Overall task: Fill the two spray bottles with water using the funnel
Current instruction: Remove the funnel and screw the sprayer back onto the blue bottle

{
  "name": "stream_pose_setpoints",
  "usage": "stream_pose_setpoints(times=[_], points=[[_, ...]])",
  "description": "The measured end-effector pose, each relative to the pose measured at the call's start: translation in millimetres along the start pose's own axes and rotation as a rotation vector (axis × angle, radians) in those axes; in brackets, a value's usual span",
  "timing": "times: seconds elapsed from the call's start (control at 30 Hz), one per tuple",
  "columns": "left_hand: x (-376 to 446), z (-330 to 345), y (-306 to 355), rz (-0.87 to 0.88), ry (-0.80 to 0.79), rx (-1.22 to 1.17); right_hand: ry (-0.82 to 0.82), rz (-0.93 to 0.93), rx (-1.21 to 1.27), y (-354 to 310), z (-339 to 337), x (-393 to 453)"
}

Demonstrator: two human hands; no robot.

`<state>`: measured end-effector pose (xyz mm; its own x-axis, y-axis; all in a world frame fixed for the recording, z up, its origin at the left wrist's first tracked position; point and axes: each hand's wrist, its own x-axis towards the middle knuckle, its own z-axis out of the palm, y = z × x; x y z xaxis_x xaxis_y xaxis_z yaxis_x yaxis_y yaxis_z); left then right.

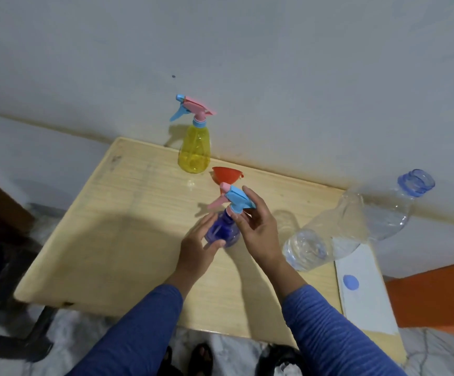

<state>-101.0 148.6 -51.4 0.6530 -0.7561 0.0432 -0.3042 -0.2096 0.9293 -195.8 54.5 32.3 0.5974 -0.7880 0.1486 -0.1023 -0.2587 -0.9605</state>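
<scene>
At the far left a dark piece of furniture stands beside the light wooden table, whose far edge runs along a pale wall. Near that far edge, towards the left of the tabletop, the yellow spray bottle stands upright with its pink and blue trigger head screwed on, nozzle pointing left. Just right of it and nearer the person, the red funnel sits on the table, partly hidden behind the trigger head of the blue spray bottle, which stands upright in the middle of the tabletop. The left hand wraps loosely around the lower body of the blue spray bottle, thumb across the front and fingers curled at its left side, steadying it. The right hand is closed around the neck, fingertips pinching the pink collar just under the blue trigger head, whose pink nozzle points left. Both forearms wear blue striped sleeves. Further right, a large clear water bottle with an open blue-tinted neck stands near the table's right side, leaning away in the wide-angle view, some water visible in its base. At the right edge lies a white sheet with a round blue cap resting on it.
</scene>
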Motion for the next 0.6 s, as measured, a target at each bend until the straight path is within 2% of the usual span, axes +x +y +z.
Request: stream_pose_setpoints(times=[0.27,0.6], points=[[0,2,4,-0.074,-0.030,-0.049,-0.056,-0.118,-0.162,7,-1,7],[0,0,14,-0.078,-0.046,0.023,-0.308,-0.249,-0.303,2,-21,25]])
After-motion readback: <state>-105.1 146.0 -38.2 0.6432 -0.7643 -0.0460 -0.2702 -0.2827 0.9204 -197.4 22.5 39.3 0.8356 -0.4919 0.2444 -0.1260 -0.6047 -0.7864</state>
